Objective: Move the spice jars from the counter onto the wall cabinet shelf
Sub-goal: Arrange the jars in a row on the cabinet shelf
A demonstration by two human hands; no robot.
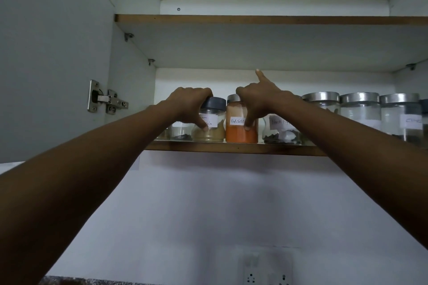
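Head cam is looking up into the open wall cabinet, and both jars in hand are sitting upright on the lower shelf (231,148), right at its front edge. Left hand (188,105) is curled over the dark lid of the garam masala jar (212,133), thumb running down the front over the label. Right hand (260,102) is clamped on the red chilli jar (238,134) just beside it, thumb on the glass, index finger poking straight up. Each jar sits directly under its own hand, long axis vertical, and they're so close I can't tell if they touch. The black pepper jar (278,133) is snug on the right, so I'd guess the release has to come straight back, no sideways swing.
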